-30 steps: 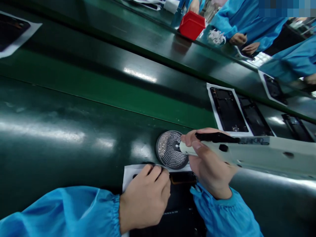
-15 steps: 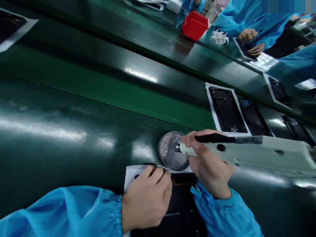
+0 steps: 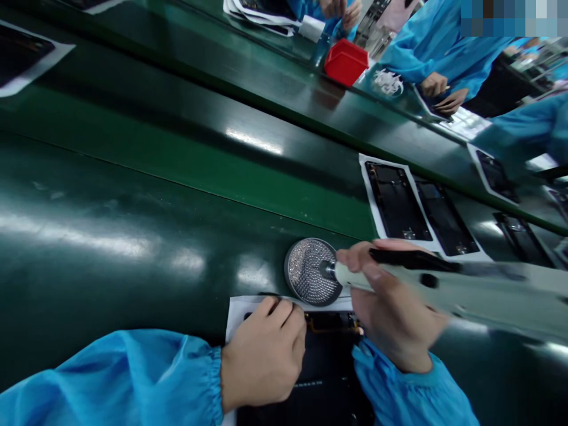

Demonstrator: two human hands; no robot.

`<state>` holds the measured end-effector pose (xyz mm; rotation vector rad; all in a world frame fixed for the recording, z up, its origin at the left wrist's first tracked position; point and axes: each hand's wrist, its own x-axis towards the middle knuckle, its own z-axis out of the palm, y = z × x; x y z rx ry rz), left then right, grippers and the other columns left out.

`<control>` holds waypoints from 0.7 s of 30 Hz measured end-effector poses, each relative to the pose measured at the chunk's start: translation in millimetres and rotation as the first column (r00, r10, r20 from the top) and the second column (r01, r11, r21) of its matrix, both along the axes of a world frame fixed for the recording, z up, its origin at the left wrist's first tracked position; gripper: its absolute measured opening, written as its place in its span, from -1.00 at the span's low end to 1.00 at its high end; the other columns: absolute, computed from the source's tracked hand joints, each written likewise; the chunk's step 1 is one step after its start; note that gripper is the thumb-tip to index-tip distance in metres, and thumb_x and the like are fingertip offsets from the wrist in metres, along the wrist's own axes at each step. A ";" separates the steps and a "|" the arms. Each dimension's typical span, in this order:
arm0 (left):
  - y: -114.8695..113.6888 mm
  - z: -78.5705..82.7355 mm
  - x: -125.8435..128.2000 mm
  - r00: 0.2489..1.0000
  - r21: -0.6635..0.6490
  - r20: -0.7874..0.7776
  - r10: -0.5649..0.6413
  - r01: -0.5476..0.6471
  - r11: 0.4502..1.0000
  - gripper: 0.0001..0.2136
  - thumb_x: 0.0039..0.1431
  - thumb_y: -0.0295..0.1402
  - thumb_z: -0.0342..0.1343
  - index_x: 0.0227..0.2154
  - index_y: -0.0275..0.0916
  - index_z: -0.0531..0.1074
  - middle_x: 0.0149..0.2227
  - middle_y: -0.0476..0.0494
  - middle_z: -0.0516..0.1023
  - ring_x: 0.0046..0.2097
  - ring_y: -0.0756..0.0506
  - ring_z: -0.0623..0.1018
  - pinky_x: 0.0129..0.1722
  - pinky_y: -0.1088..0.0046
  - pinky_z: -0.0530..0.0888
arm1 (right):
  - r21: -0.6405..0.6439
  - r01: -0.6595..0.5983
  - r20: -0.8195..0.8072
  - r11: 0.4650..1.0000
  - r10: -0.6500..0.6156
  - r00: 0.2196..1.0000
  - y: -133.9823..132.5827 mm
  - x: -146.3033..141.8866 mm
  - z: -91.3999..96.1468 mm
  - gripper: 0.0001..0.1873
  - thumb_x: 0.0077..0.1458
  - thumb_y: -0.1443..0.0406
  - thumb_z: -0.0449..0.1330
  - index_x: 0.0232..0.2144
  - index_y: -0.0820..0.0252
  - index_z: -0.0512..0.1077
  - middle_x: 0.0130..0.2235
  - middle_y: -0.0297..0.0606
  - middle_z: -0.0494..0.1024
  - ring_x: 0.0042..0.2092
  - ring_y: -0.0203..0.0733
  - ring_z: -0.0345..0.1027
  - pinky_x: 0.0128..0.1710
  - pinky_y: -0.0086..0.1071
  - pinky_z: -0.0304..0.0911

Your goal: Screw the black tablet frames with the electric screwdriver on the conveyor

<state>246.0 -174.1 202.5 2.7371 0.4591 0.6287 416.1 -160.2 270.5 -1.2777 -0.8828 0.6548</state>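
Note:
My right hand (image 3: 394, 305) is wrapped round a pale electric screwdriver (image 3: 488, 296) with a black lever. The driver's metal tip end meets a round dimpled screw dish (image 3: 313, 272), near its right side; small screws gather on the dish's left half. Below the dish lies a black tablet-like device (image 3: 319, 355) on a white sheet (image 3: 237, 310), with an orange-edged strip along its top. My left hand (image 3: 266, 355) rests on the device's upper left part, fingers curled together. Whatever is under those fingertips is hidden.
Similar opened devices (image 3: 397, 201) lie on white sheets on the green belt at right, another (image 3: 22, 56) at far left. Across the bench stand a red bin (image 3: 346, 62) and a pile of white scraps (image 3: 388, 81). Co-workers in blue sleeves (image 3: 439, 41) handle items there.
My right hand and the screwdriver have shifted slightly right and down, the tip still at the dish. My left hand stays put. Devices at right appear further left in view.

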 end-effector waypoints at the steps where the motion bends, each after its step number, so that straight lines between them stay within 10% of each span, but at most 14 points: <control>1: -0.3 -0.5 -0.2 1.000 0.004 0.007 0.006 -0.006 1.000 -0.74 0.28 -0.36 0.07 -0.12 -0.46 0.54 -0.09 -0.34 0.52 -0.15 -0.26 0.47 -0.16 0.17 0.37 | 0.024 -0.019 -0.003 1.000 0.019 1.000 -4.6 -0.3 6.1 -0.78 0.02 0.38 0.34 -0.23 0.05 0.55 -0.46 -0.36 0.46 -0.35 -0.20 0.35 -0.22 -0.18 0.35; 9: -3.0 -6.1 -4.6 1.000 0.073 -0.019 0.018 -0.016 0.997 -0.72 0.27 -0.37 0.08 -0.12 -0.51 0.54 -0.05 -0.42 0.52 -0.07 -0.31 0.47 -0.10 0.16 0.37 | -0.087 -0.235 0.077 0.968 0.242 0.967 -56.8 -6.0 4.2 -0.71 0.14 0.46 0.23 -0.13 0.01 0.52 -0.37 -0.32 0.50 -0.32 -0.21 0.40 -0.26 -0.19 0.41; 21: -2.0 -6.7 -3.0 1.000 0.079 -0.012 0.016 -0.015 0.997 -0.75 0.28 -0.39 0.04 -0.19 -0.47 0.56 -0.15 -0.37 0.53 -0.14 -0.27 0.47 -0.18 0.20 0.40 | -0.214 -0.099 0.160 0.972 0.135 0.978 -69.4 -8.1 -19.3 -0.81 0.10 0.32 0.32 -0.19 0.03 0.52 -0.25 -0.22 0.55 -0.21 -0.08 0.50 -0.20 -0.09 0.48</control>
